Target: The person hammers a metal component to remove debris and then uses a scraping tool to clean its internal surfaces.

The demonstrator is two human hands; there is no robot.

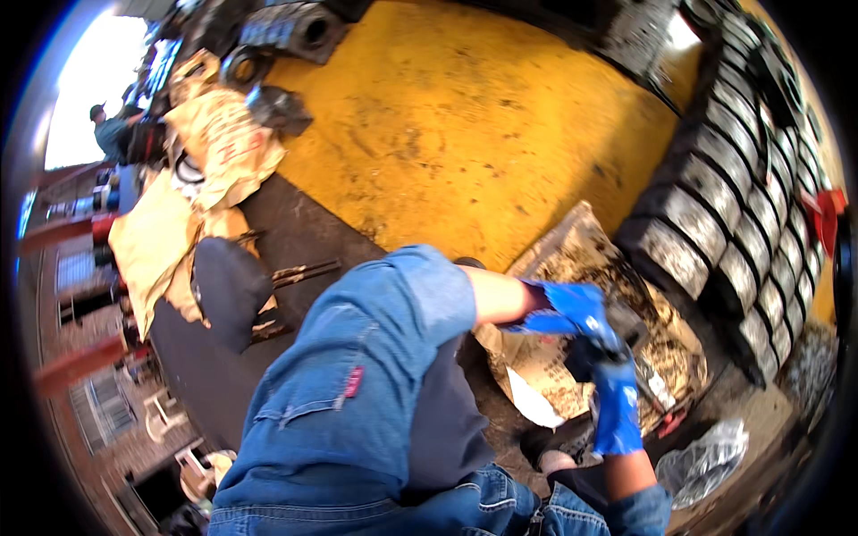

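Note:
Both my hands wear blue rubber gloves and come together over a stained brown paper sack [688, 357]. My left hand [581, 313] reaches in from the left, its fingers curled down against my right hand [615, 393]. The fingers of both are bunched around something dark, too blurred and covered to name. Close beside them a dark grey block-like piece [630, 326] rests over the sack. A grey tool-like piece [657, 384] lies right of my right hand, near a small red item [670, 422]. A white scrap [534, 402] sits at the sack's near edge.
Stacked, ribbed metal cylinders [679, 214] rise at the right. A crumpled clear plastic bag [706, 464] lies near right. Yellow floor [447, 125] spreads ahead. Brown paper sacks [223, 143] and a metal block with a hole [313, 34] are far left. A person [112, 134] is beyond.

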